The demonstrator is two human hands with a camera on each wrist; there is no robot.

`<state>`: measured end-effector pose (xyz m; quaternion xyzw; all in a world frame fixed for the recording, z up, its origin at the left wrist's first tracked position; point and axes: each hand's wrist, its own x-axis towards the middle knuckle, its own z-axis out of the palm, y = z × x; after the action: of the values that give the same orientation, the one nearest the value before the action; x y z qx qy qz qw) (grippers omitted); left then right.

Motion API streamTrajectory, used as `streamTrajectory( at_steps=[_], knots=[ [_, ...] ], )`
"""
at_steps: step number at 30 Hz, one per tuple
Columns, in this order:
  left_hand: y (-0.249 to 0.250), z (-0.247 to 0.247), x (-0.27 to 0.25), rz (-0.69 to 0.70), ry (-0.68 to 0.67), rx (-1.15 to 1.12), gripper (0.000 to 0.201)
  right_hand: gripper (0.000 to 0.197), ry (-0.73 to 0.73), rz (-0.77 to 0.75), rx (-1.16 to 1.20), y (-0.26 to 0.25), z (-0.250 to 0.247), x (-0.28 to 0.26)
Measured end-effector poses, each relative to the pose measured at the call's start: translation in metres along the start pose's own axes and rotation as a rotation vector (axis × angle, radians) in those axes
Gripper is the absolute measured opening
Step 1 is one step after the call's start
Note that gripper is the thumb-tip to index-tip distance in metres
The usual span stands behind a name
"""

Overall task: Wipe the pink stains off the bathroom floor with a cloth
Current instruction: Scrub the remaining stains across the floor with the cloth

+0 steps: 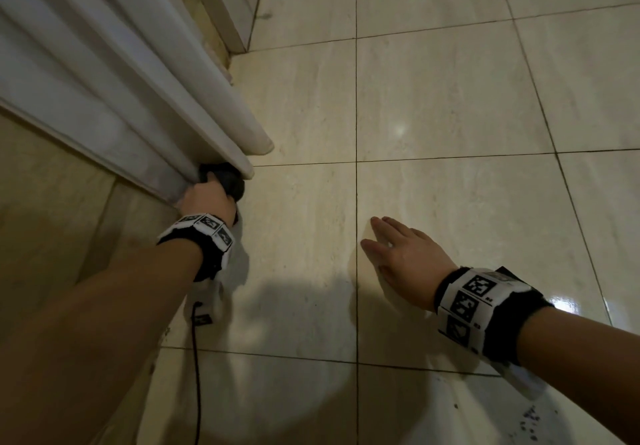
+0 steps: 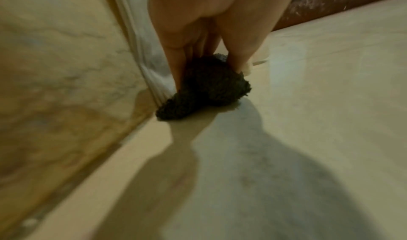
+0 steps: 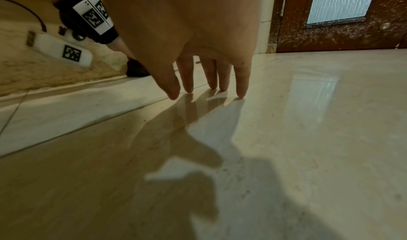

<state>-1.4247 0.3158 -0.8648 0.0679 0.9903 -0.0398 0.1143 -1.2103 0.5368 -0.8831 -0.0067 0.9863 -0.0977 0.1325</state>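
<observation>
Dark terry cloth, bunched into a wad and gripped from above by the left hand, fingers curled round it; it sits on the tile at the foot of the white moulded door frame, at about 10 o'clock in the head view. No pink stain can be made out here; any residue probably lies under the cloth or in the seam where frame meets floor. To do this step well, a folded edge should be pushed into that seam and drawn outward with short firm strokes, then turned to a clean face. The right hand lies flat at about 4 o'clock, fingers straight and spread, holding nothing, tips touching the floor as a brace. Glossy beige floor tiles with dark grout lines reflect light and may be slippery. A brown door with a frosted pane stands beyond; dark specks lie at 5 o'clock.
</observation>
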Motion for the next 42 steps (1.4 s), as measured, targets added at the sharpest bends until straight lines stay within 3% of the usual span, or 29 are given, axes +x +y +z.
streamTrajectory(
  at_steps=[6, 11, 13, 15, 18, 20, 24, 27, 30, 38, 40, 42],
  knots=[
    [0.041, 0.014, -0.053, 0.255, -0.143, 0.187, 0.063, 0.057, -0.129, 0.056, -0.004, 0.011, -0.008, -0.005],
    [0.065, 0.013, -0.105, 0.349, -0.286, 0.227, 0.065, 0.061, -0.189, 0.072, -0.005, 0.008, -0.009, -0.002],
    [0.065, 0.015, -0.128, 0.474, -0.281, 0.259, 0.063, 0.061, -0.202, 0.075, -0.004, 0.007, -0.01, -0.002],
    [0.055, 0.019, -0.144, 0.659, -0.186, 0.241, 0.068, 0.061, -0.209, 0.073, 0.005, 0.007, -0.011, -0.003],
    [0.035, 0.017, -0.146, 0.753, -0.14, 0.145, 0.057, 0.059, -0.22, 0.062, 0.012, 0.008, -0.015, -0.002],
    [0.021, 0.009, -0.128, 0.63, -0.166, 0.06, 0.054, 0.057, -0.218, 0.048, 0.021, 0.008, -0.017, -0.002],
    [-0.024, 0.004, -0.076, 0.24, -0.135, 0.215, 0.066, 0.054, -0.213, 0.055, 0.03, 0.005, -0.019, 0.0],
    [-0.038, 0.011, -0.07, 0.082, -0.234, 0.207, 0.068, 0.053, -0.212, 0.061, 0.027, 0.002, -0.02, 0.0],
    [-0.031, 0.015, -0.083, 0.109, -0.296, 0.21, 0.071, 0.052, -0.213, 0.063, 0.017, -0.001, -0.02, 0.0],
    [0.0, 0.02, -0.145, 0.557, -0.298, 0.168, 0.066, 0.05, -0.23, 0.053, 0.001, -0.001, -0.025, 0.001],
    [-0.001, 0.017, -0.144, 0.567, -0.262, 0.104, 0.065, 0.049, -0.229, 0.046, 0.002, -0.001, -0.025, 0.001],
    [-0.009, 0.011, -0.133, 0.487, -0.231, 0.093, 0.065, 0.048, -0.228, 0.038, 0.005, 0.0, -0.026, 0.001]
  ],
)
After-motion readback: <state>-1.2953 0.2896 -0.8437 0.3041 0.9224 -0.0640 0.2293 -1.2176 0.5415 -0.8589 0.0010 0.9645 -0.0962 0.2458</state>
